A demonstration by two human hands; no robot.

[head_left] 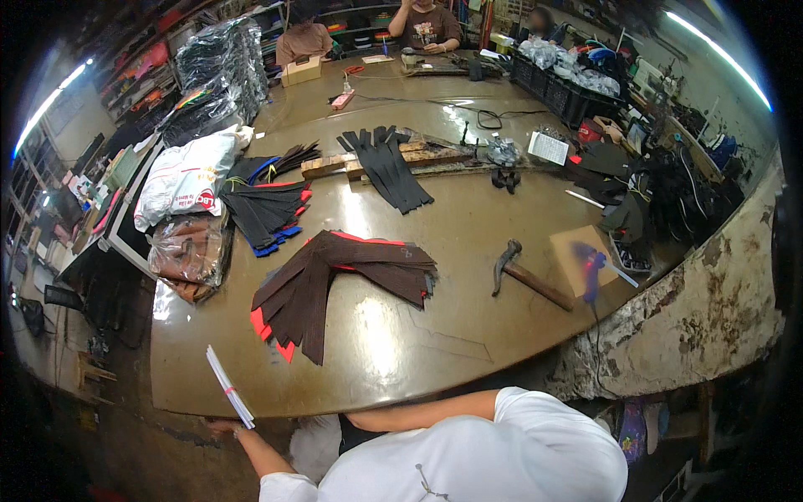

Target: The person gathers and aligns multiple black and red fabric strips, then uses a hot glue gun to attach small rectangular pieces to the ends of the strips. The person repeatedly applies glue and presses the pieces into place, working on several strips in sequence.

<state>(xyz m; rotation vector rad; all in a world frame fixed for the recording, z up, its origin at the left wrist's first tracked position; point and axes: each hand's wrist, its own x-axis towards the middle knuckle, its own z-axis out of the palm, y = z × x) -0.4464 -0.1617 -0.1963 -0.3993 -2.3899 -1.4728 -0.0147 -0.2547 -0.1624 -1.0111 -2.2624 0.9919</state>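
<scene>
My left hand (224,427) is just off the near left corner of the table, closed on a bundle of slim white glue sticks (229,386) tied with a pinkish-red band. The sticks point up past the table edge. My right forearm (427,413) reaches leftward along the near edge, and its hand is hidden below the tabletop. On the table in front of me lies a fanned pile of dark brown strips (314,276) with red and grey ones beneath. To the right are a hammer (535,283) and a blue glue gun (591,274) on a piece of cardboard (572,244).
Black strips (389,171) lie across wooden bars (443,159). More black and blue strips (263,209) sit beside a white plastic sack (186,180) and a bagged brown bundle (191,251). A black crate (552,88) stands far right. Several people sit at the far side.
</scene>
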